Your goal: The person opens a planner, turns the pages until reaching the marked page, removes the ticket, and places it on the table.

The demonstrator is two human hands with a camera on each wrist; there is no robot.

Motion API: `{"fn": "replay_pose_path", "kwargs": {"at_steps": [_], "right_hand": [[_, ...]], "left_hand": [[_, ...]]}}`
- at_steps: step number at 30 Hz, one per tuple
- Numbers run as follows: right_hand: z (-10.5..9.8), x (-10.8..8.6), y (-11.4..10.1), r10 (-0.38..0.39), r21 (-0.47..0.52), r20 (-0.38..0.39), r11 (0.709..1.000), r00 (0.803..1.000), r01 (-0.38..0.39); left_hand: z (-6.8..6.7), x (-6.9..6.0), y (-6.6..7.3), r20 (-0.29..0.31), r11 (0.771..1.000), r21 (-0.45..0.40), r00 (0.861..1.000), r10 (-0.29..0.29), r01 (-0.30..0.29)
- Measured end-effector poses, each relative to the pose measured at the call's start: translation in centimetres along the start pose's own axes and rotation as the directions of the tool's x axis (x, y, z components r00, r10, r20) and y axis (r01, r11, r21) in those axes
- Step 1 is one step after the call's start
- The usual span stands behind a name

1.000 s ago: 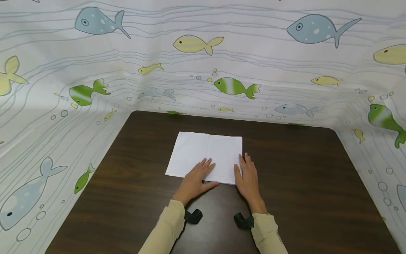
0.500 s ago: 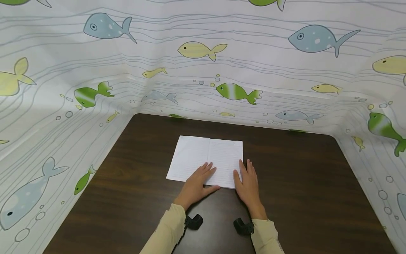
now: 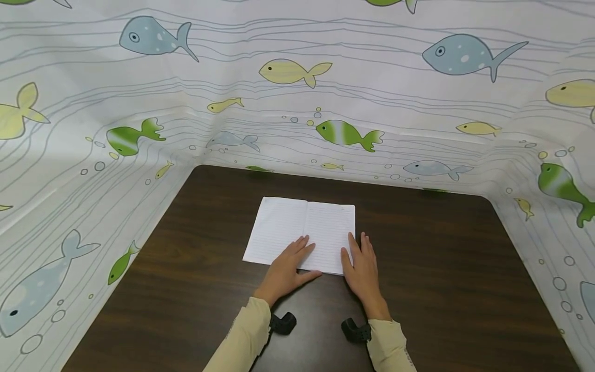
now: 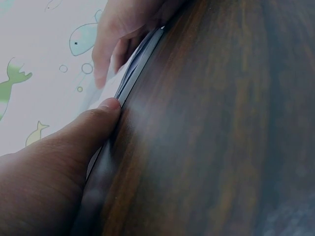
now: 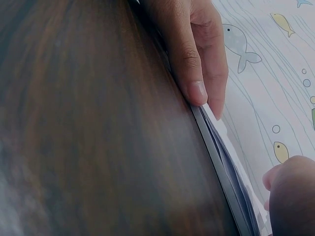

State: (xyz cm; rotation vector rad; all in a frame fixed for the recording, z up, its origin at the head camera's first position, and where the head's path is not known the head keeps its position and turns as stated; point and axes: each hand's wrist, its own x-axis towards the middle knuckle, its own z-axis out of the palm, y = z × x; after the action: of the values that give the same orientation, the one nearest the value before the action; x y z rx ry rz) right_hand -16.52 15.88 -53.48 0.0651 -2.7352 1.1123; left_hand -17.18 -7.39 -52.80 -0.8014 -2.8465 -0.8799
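An open notebook (image 3: 283, 227) with lined white pages lies flat on the dark table. Across its lower edge, near the centre fold, rests my left hand (image 3: 285, 268), fingers extended on the page and thumb along the near edge. My right hand (image 3: 363, 268) lies at the notebook's right edge, its fingers straight, thumb over the lower right corner area. In the left wrist view the left thumb (image 4: 93, 123) touches the notebook's edge. The right wrist view shows the slightly parted page edges (image 5: 229, 167) with a thumb and fingers at them.
Brown wood-grain table (image 3: 441, 268) surrounds the notebook. White sheeting (image 3: 395, 93) printed with fish stands along the back and both sides. A black wrist-worn device (image 3: 283, 324) sits at the left wrist, and another (image 3: 356, 330) at the right wrist.
The head view has tilted slightly, so the whole scene sits a little lower than one second ago. Both hands keep their places on the notebook.
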Motion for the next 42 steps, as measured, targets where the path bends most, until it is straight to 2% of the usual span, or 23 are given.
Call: {"fn": "replay_pose_path", "kwargs": {"at_steps": [9,20,23,30,37,40,42], "right_hand": [[-0.05,-0.04,-0.04,0.002,-0.015,0.012,1.0,1.0,-0.002],[-0.24,0.06,-0.3,-0.018,-0.072,0.067,0.997,0.998,0.023],[-0.26,0.1,-0.39,-0.01,-0.084,0.087,0.996,0.996,0.017],[-0.34,0.19,-0.5,0.006,-0.117,0.137,0.993,0.991,0.01],[-0.15,0.13,-0.31,0.007,-0.125,0.147,0.992,0.989,0.011],[-0.01,0.1,-0.27,-0.002,-0.119,0.119,0.993,0.993,0.016],[0.09,0.09,-0.22,-0.014,-0.124,0.094,0.992,0.996,0.025]], "left_hand": [[0.17,0.09,-0.16,0.003,1.0,0.003,1.0,0.003,-0.003],[-0.09,0.48,-0.07,0.016,0.994,-0.077,0.996,-0.082,0.083],[-0.23,0.59,-0.17,0.01,0.991,-0.098,0.996,-0.085,0.085],[-0.46,0.68,-0.49,-0.058,0.988,-0.148,0.997,-0.044,0.035],[-0.54,0.46,-0.82,-0.094,0.99,-0.141,0.996,0.0,-0.013],[-0.48,0.34,-0.82,-0.146,0.988,-0.152,0.989,0.018,-0.04],[-0.39,0.3,-0.77,-0.218,0.983,-0.173,0.976,0.025,-0.063]]}}
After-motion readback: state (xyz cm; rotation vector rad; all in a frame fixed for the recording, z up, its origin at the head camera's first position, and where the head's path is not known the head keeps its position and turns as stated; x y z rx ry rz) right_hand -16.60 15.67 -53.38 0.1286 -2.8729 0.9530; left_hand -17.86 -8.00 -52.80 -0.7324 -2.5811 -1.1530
